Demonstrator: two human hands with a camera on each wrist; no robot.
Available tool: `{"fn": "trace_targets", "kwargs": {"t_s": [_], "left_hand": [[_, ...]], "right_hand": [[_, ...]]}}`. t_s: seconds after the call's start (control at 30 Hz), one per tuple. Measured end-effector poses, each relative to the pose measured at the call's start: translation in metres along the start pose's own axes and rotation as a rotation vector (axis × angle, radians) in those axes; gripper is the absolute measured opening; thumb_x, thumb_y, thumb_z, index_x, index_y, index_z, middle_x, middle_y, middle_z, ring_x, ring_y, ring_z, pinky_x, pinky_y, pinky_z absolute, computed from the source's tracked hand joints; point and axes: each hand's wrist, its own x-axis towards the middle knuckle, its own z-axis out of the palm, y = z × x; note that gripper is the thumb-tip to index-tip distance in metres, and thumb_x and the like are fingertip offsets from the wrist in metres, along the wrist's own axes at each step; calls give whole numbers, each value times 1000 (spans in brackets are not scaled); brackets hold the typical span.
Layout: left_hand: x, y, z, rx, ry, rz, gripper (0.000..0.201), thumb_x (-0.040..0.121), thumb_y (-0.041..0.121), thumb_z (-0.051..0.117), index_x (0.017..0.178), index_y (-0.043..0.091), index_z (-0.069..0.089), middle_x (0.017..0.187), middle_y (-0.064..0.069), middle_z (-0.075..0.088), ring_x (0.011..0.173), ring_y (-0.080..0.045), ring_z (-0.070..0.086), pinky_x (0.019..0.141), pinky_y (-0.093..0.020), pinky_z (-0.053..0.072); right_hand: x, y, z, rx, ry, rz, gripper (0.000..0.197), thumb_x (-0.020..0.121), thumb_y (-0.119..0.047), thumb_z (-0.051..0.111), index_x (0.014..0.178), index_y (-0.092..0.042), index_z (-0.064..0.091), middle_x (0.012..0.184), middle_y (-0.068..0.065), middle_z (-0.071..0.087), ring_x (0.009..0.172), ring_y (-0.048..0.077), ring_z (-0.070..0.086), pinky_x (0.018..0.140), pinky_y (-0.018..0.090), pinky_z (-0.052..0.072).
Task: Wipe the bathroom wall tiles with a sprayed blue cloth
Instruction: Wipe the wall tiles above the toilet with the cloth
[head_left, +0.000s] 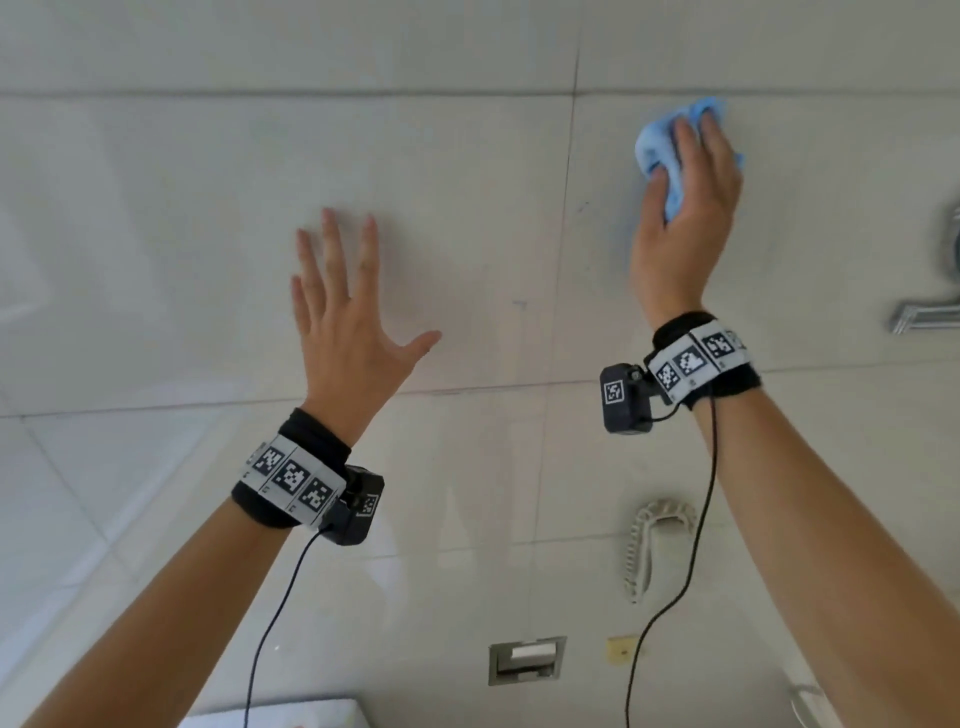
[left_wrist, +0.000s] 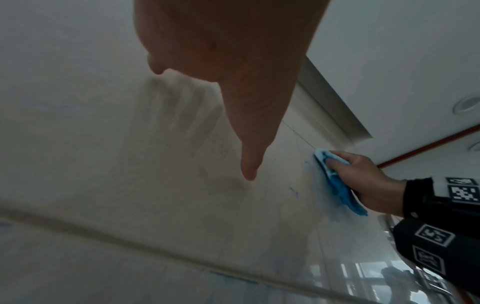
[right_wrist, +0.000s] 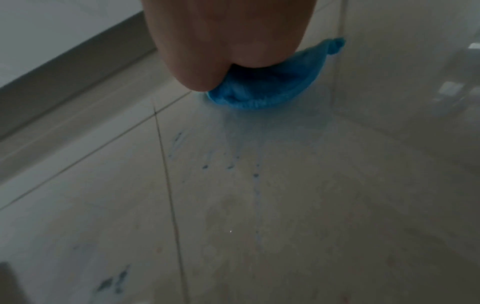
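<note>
Glossy beige wall tiles (head_left: 208, 234) fill the head view. My right hand (head_left: 691, 208) is high on the right and presses a bunched blue cloth (head_left: 654, 145) against a tile, thumb and fingers curled over its folds. The left wrist view shows the same right hand (left_wrist: 363, 176) and cloth (left_wrist: 340, 191) from the side, flat to the wall. In the right wrist view the cloth (right_wrist: 259, 90) sits under my right hand (right_wrist: 228, 41), with blue drips (right_wrist: 231, 164) on the tile below. My left hand (head_left: 348, 322) holds nothing, fingers spread, palm to the wall; its thumb (left_wrist: 249, 164) meets its reflection.
A chrome fixture (head_left: 924, 312) sticks out at the right edge. Lower down hang a coiled white hose (head_left: 649, 545) and a recessed metal holder (head_left: 527, 660). Black cables trail from both wrist cameras. The ceiling edge (left_wrist: 337, 107) runs just above the cloth.
</note>
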Motion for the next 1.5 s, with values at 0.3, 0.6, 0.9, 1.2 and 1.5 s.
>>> {"fn": "trace_targets", "kwargs": {"t_s": [0.3, 0.6, 0.9, 1.2, 1.5], "left_hand": [[3, -12, 17, 72, 123, 35, 119, 76, 77, 73, 166, 22, 19, 174, -12, 8, 161, -39, 4, 126, -59, 19], [-2, -22, 0, 132, 73, 92, 118, 74, 61, 85, 166, 24, 21, 174, -4, 13, 162, -30, 9, 122, -35, 27], [-4, -21, 5, 112, 65, 94, 119, 76, 65, 80, 167, 25, 14, 175, -4, 7, 162, -31, 4, 128, -45, 25], [-5, -23, 11, 132, 71, 112, 115, 80, 67, 75, 167, 23, 14, 175, -9, 8, 161, -34, 5, 125, -58, 27], [-9, -11, 7, 103, 20, 49, 119, 80, 56, 82, 168, 24, 9, 175, -6, 3, 162, -32, 1, 125, -41, 21]], "right_hand": [[-116, -34, 56, 106, -337, -496, 45, 92, 7, 68, 135, -5, 66, 143, 15, 62, 140, 32, 42, 120, 45, 30], [-193, -21, 35, 116, -496, -643, 51, 94, 7, 69, 141, -12, 61, 152, 4, 55, 143, 30, 49, 117, 45, 38], [-50, 50, -10, 44, -83, -183, 39, 101, 4, 57, 140, -2, 63, 151, 19, 54, 141, 39, 48, 127, 37, 25], [-193, 26, 19, 28, -390, -515, 45, 92, 1, 74, 135, -10, 69, 147, 7, 61, 142, 30, 49, 119, 48, 39], [-130, 44, -28, 38, -249, -341, 35, 105, -4, 50, 136, -9, 66, 148, 11, 59, 142, 32, 50, 116, 61, 38]]}}
